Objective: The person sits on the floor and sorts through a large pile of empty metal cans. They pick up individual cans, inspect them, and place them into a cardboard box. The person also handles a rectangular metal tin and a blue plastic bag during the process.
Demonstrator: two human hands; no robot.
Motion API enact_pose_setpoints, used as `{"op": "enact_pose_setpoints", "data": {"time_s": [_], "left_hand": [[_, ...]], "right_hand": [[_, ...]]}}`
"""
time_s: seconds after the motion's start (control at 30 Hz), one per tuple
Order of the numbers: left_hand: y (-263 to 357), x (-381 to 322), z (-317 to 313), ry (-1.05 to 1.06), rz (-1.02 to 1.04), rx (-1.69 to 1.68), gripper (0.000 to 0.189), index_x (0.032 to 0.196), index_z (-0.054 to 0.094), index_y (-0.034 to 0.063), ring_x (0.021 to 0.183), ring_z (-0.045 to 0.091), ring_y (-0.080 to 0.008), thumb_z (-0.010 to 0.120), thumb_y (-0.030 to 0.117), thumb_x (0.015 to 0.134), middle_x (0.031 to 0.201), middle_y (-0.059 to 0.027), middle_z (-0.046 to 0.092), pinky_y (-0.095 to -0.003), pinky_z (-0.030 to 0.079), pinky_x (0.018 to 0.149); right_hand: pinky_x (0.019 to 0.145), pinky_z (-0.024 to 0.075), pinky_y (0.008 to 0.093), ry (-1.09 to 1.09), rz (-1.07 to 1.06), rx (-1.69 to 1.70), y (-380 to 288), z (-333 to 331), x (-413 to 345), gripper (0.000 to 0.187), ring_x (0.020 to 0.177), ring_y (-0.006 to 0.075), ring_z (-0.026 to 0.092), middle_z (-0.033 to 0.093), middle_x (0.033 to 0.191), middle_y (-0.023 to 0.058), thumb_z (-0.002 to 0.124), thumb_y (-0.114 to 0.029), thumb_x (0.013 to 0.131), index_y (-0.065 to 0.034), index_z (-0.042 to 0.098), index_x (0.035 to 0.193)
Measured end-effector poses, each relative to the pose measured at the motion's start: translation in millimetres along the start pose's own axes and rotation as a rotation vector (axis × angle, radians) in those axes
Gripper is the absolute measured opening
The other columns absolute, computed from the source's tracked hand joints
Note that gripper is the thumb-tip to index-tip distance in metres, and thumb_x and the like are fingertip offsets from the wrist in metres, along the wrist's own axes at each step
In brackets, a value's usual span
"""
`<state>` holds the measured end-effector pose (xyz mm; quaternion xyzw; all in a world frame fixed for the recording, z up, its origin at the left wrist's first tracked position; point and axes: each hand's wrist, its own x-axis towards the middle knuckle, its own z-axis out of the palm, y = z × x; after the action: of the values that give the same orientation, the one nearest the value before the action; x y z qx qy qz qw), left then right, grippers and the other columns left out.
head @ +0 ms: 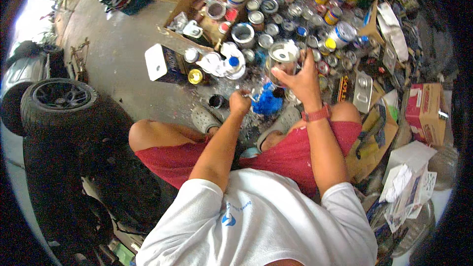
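My right hand [305,81] grips a metal paint can [283,52] by its side, thumb towards me and fingers around the far side. White residue shows on the can's top. Lower and to the left, my left hand [239,103] is closed around a thin shiny object [255,95], too blurred to name. A crumpled blue plastic bag [268,101] lies below and between my hands. Left of my left hand stands a small open black container [218,101]. Beyond it are a can with a yellow top [195,76] and a white rag-like bundle [218,64].
Many paint cans, including an open one [242,35], crowd the floor ahead. A cardboard box [177,11] holding cans stands behind a rectangular tin [157,62]. Wheels with tyres [27,107] are at my left. Flattened cardboard [373,147] and a red-and-brown carton [425,112] lie right.
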<state>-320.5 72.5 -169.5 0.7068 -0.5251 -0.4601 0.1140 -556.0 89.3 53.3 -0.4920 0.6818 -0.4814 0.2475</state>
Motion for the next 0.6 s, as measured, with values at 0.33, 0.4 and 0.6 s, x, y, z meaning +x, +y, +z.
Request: {"op": "enact_pose_setpoints", "data": {"time_s": [0.33,0.4,0.6], "left_hand": [[9.0,-5.1,-4.0,0.059,0.036,0.055,0.025,0.105,0.085,0.0153,0.091,0.079,-0.0244,0.089,0.03,0.085,0.096,-0.008,0.083,-0.0371,0.059,0.085],[7.3,0.6,-4.4,-0.012,0.114,-0.014,0.037,0.118,0.082,0.0151,0.095,0.078,-0.0239,0.089,0.032,0.086,0.107,-0.0093,0.082,-0.0373,0.059,0.087],[59.2,-14.7,-28.8,-0.327,0.157,-0.552,0.085,0.162,0.047,0.0113,0.13,0.062,-0.0279,0.085,0.044,0.093,0.16,-0.0161,0.053,-0.0396,0.054,0.102]], "right_hand": [[0.107,0.053,0.0455,-0.02,0.029,-0.014,2.0,-1.3,1.6,0.117,0.126,0.0438,0.066,0.064,0.135,0.0334,0.1,-0.043,0.068,0.0149,0.039,0.149],[0.105,0.0541,0.0457,-0.018,0.017,0.014,2.1,0.5,2.8,0.115,0.123,0.0435,0.067,0.066,0.132,0.0321,0.1,-0.041,0.068,0.0131,0.04,0.148],[0.096,0.0568,0.0472,0.016,-0.035,-0.008,-1.7,0.4,-0.1,0.098,0.112,0.0399,0.072,0.072,0.123,0.0236,0.101,-0.04,0.067,0.0027,0.048,0.138]]}}
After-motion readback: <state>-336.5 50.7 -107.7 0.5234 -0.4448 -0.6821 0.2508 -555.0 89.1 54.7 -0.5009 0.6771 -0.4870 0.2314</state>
